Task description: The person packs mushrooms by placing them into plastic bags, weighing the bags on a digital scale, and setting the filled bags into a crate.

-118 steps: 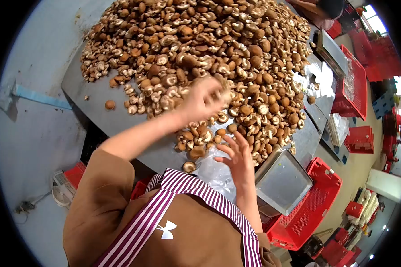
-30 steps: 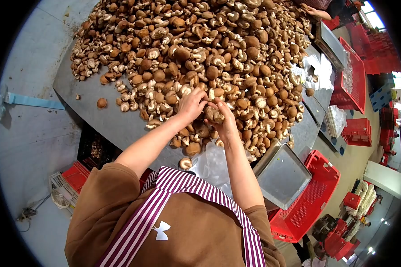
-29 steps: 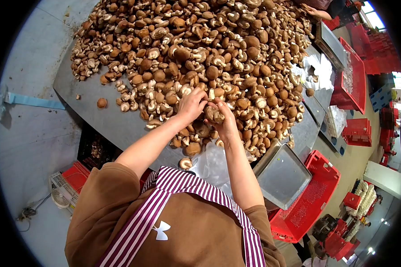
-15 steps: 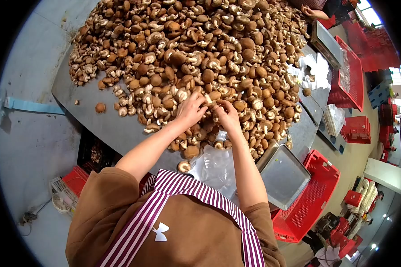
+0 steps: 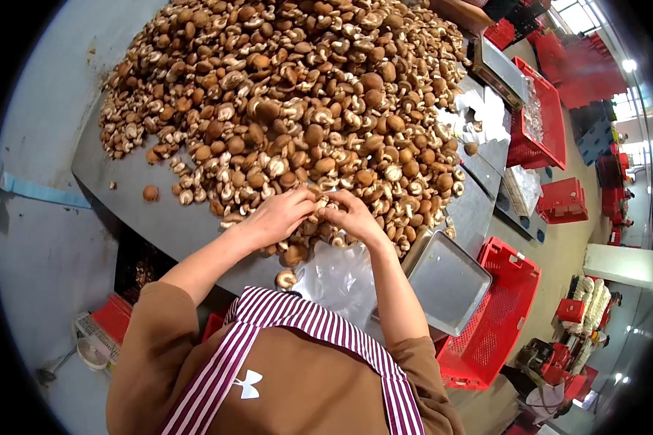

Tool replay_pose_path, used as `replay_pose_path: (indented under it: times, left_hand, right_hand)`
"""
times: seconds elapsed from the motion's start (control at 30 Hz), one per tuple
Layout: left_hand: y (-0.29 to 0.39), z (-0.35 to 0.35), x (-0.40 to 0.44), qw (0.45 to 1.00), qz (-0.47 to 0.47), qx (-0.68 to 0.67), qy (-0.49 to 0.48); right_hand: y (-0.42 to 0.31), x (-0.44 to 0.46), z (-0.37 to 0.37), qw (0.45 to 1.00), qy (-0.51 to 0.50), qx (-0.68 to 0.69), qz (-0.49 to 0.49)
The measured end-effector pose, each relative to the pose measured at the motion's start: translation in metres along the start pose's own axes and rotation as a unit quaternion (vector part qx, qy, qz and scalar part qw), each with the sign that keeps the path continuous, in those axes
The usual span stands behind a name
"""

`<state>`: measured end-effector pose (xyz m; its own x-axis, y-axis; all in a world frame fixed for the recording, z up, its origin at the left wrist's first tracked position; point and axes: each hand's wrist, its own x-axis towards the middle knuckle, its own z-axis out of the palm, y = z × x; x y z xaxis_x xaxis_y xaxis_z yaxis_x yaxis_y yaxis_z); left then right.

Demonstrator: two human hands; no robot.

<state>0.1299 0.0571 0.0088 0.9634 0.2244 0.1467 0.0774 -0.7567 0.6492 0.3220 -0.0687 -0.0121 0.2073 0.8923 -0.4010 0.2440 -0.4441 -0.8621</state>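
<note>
A large heap of brown mushrooms [image 5: 268, 94] with pale stems covers much of the grey table [image 5: 123, 181]. At its near edge my left hand [image 5: 281, 216] and my right hand [image 5: 352, 217] meet, fingers bent and closed around a small pale mushroom [image 5: 321, 206] partly hidden between them. Just below the hands, a clear plastic bag [image 5: 337, 279] lies at the table's near edge. One mushroom [image 5: 285, 279] rests beside the bag's left side.
Right of my right forearm are a metal tray [image 5: 450, 283] and a red crate [image 5: 490, 319]. Farther back stand a flat scale [image 5: 499, 69], white plastic [image 5: 486, 112] and another red crate [image 5: 544, 123]. Part of another person's arm [image 5: 461, 13] shows at the top.
The view has shifted, so the heap sits farther left. Both hands have come nearer my body and stay together at the heap's near edge; earlier the right hand was spread open.
</note>
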Motion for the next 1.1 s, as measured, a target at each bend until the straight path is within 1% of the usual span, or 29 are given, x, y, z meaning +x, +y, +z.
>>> replay_pose_path:
  times: [0.07,0.1,0.13,0.17,0.2,0.23,0.27,0.3,0.33,0.37,0.4,0.43,0.47,0.53,0.57,0.67,0.73,0.8,0.83,0.87,0.9,0.93,0.97,1.07,1.1]
  left_hand:
    - [0.002,0.002,-0.007,0.998,0.006,-0.021,0.061]
    - [0.008,0.006,-0.012,0.993,-0.052,-0.065,0.089]
    - [0.017,0.006,-0.016,0.987,-0.078,-0.054,0.128]
    - [0.021,0.013,-0.020,0.967,-0.121,-0.138,0.176]
    - [0.021,0.024,-0.024,0.936,-0.162,-0.221,0.222]
    - [0.020,0.035,-0.030,0.935,-0.161,-0.221,0.226]
    - [0.018,0.046,-0.035,0.891,-0.220,-0.318,0.236]
    - [0.022,0.049,-0.038,0.834,-0.276,-0.411,0.243]
    - [0.026,0.051,-0.042,0.834,-0.274,-0.411,0.247]
    - [0.031,0.053,-0.046,0.820,-0.297,-0.427,0.238]
    - [0.037,0.053,-0.048,0.806,-0.320,-0.443,0.228]
    - [0.043,0.053,-0.049,0.783,-0.309,-0.480,0.247]
    - [0.043,0.058,-0.052,0.782,-0.308,-0.480,0.251]
    - [0.045,0.062,-0.056,0.829,-0.283,-0.403,0.267]
    - [0.049,0.064,-0.061,0.836,-0.277,-0.388,0.273]
    - [0.068,0.060,-0.064,0.841,-0.272,-0.351,0.310]
    - [0.075,0.058,-0.068,0.841,-0.272,-0.342,0.319]
    - [0.083,0.054,-0.071,0.850,-0.268,-0.319,0.322]
    - [0.082,0.056,-0.074,0.852,-0.279,-0.317,0.310]
    - [0.081,0.060,-0.078,0.843,-0.276,-0.337,0.317]
    - [0.078,0.065,-0.080,0.836,-0.270,-0.341,0.333]
    - [0.072,0.070,-0.082,0.849,-0.273,-0.306,0.334]
    - [0.073,0.068,-0.083,0.854,-0.267,-0.282,0.345]
    - [0.069,0.073,-0.085,0.846,-0.311,-0.290,0.322]
    - [0.077,0.066,-0.081,0.840,-0.328,-0.295,0.316]
  right_hand:
    - [-0.002,-0.012,0.006,0.998,0.040,0.027,-0.035]
    - [0.001,-0.016,0.013,0.995,0.068,0.036,-0.063]
    - [0.005,-0.021,0.018,0.995,0.068,0.033,-0.065]
    - [0.008,-0.026,0.023,0.992,0.094,0.053,-0.067]
    - [0.007,-0.032,0.027,0.988,0.120,0.073,-0.069]
    - [0.004,-0.038,0.033,0.982,0.144,0.073,-0.102]
    - [0.001,-0.043,0.036,0.982,0.143,0.070,-0.104]
    - [-0.003,-0.049,0.039,0.976,0.169,0.060,-0.121]
    - [-0.007,-0.055,0.042,0.970,0.194,0.049,-0.137]
    - [-0.011,-0.060,0.046,0.963,0.213,0.043,-0.158]
    - [-0.011,-0.065,0.049,0.963,0.211,0.042,-0.160]
    - [-0.011,-0.069,0.051,0.956,0.232,0.010,-0.180]
    - [-0.011,-0.074,0.054,0.947,0.252,-0.022,-0.200]
    - [-0.015,-0.082,0.058,0.943,0.254,-0.023,-0.212]
    - [-0.017,-0.087,0.061,0.939,0.267,-0.030,-0.215]
    - [-0.018,-0.097,0.069,0.932,0.283,-0.045,-0.221]
    - [-0.017,-0.101,0.073,0.914,0.308,-0.090,-0.248]
    - [-0.015,-0.104,0.079,0.906,0.321,-0.120,-0.249]
    - [-0.016,-0.107,0.081,0.896,0.332,-0.136,-0.262]
    - [-0.017,-0.109,0.082,0.881,0.350,-0.155,-0.278]
    - [-0.008,-0.107,0.086,0.877,0.356,-0.171,-0.273]
    - [0.001,-0.106,0.091,0.872,0.366,-0.188,-0.267]
    - [-0.007,-0.110,0.091,0.874,0.368,-0.181,-0.263]
    - [-0.015,-0.111,0.095,0.883,0.369,-0.155,-0.244]
    - [-0.020,-0.114,0.093,0.884,0.368,-0.156,-0.242]
